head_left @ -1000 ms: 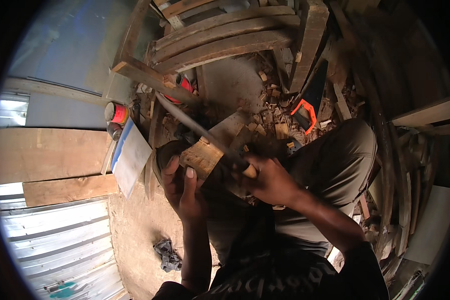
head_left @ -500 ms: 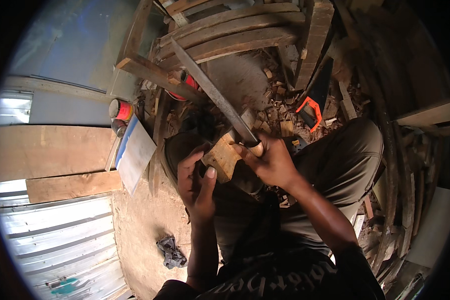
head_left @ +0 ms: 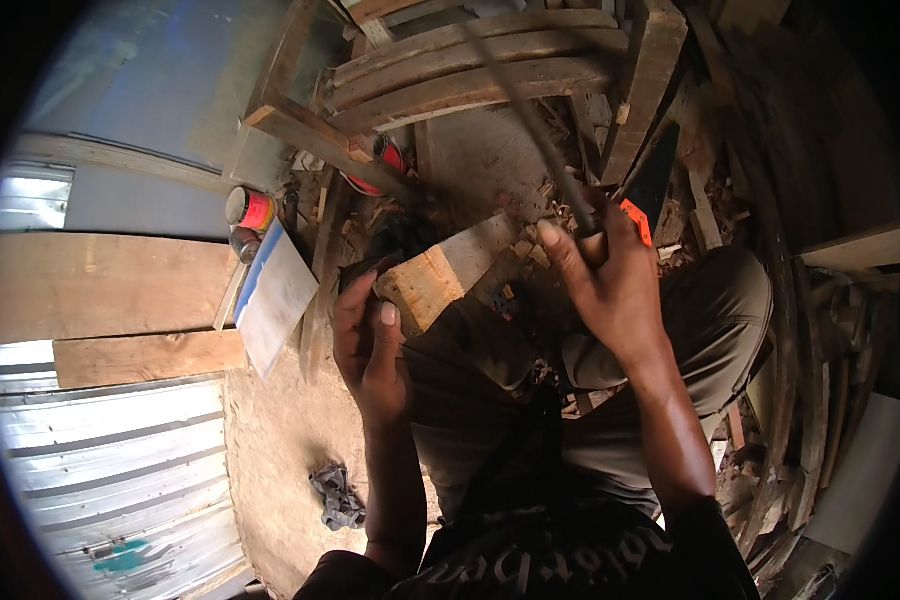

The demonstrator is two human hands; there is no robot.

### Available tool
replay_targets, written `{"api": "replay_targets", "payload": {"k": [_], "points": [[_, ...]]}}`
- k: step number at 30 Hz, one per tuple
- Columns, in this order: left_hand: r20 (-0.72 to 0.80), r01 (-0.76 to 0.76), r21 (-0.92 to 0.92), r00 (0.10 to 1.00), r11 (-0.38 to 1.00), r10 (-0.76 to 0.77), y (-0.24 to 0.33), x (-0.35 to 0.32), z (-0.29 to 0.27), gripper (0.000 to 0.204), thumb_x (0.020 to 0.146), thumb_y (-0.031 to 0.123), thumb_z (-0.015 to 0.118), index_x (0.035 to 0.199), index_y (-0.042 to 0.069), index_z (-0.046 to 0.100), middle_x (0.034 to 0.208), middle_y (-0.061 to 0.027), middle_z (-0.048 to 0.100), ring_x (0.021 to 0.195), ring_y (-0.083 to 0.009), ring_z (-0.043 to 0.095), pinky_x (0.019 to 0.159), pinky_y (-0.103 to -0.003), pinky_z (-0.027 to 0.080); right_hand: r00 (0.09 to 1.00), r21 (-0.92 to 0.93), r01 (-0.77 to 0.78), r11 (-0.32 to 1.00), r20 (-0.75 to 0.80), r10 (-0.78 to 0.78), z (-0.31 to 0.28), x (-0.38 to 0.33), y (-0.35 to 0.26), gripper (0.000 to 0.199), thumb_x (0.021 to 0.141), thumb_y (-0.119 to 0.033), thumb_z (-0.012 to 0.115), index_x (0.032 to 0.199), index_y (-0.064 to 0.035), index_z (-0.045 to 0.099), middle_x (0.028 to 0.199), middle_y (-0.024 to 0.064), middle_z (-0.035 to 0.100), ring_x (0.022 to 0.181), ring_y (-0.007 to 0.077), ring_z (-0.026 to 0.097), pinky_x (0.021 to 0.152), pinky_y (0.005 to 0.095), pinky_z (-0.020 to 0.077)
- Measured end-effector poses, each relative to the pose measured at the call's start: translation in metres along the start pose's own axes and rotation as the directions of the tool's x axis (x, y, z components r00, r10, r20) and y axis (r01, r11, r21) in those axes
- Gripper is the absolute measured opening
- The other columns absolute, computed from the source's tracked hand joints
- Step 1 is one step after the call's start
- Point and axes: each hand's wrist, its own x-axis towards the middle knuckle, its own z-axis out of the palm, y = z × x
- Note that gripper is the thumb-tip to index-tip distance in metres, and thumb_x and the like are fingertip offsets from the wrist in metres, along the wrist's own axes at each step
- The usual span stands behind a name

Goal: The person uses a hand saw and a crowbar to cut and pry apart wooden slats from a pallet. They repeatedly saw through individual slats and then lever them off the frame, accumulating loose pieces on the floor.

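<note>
I have the left hand with its fingers and thumb clamped on the near-left edge of a wooden block, which sits just right of those fingertips. Over on the right hand, the fingers are wrapped round the handle of a long grey blade, thumb jutting apart. The blade, blurred, runs forward from that grip, clear of the block. I see an orange saw handle just beside the right fingers, and a red can well forward and left of the left fingers.
</note>
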Motion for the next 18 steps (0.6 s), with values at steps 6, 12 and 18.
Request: {"api": "replay_targets", "payload": {"k": [6,12,18], "points": [[-0.061,0.151,-0.085,0.986,0.985,-0.156,-0.001,-0.013,0.014,0.039,0.096,0.013,0.062,0.131,-0.002,0.052,0.120,-0.0102,0.059,0.106,-0.0139,0.057,0.090,-0.026,0.046,0.970,0.044,0.029,0.999,0.239,-0.039,0.039,-0.065,0.023,0.038,0.088,-0.013,0.068,0.116,0.0036,0.049,0.067,0.0160,0.068,0.063,0.0407,0.067,0.060,0.0489,0.0553],[-0.088,0.146,-0.016,0.985,0.989,-0.147,-0.002,-0.024,0.017,0.040,0.096,0.017,0.064,0.130,-0.001,0.053,0.116,-0.0093,0.061,0.103,-0.0130,0.058,0.085,-0.025,0.049,0.968,-0.135,0.039,0.990,0.251,-0.004,0.061,-0.091,0.025,0.049,0.091,-0.022,0.069,0.130,-0.0015,0.048,0.072,0.0138,0.070,0.066,0.0394,0.070,0.062,0.0445,0.0554],[-0.139,0.307,0.056,0.945,0.950,-0.297,0.015,-0.027,0.018,0.039,0.098,0.020,0.058,0.129,-0.003,0.052,0.120,-0.0144,0.060,0.110,-0.0219,0.062,0.086,-0.035,0.057,0.975,0.090,0.091,0.992,0.194,-0.107,0.054,-0.089,0.039,0.048,0.093,-0.029,0.068,0.126,-0.0003,0.051,0.076,0.0164,0.070,0.075,0.0401,0.071,0.068,0.0445,0.0560]]}}
